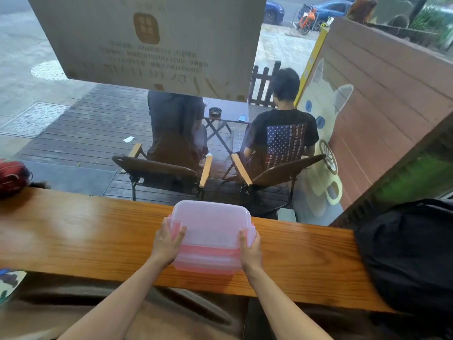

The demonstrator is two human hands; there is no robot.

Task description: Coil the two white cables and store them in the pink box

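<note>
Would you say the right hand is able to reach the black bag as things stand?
Probably yes, once it lets go: the right hand is gripping the pink box, and only bare counter lies between it and the black bag.

Soft daylight reaches you through the window (122, 123) beyond your hands; pale glare on the wooden counter (73, 231) left of your left hand (167, 241); pink box (210, 231) slightly motion-blurred; wide-angle bending at the edges; dim under your forearms.
</note>
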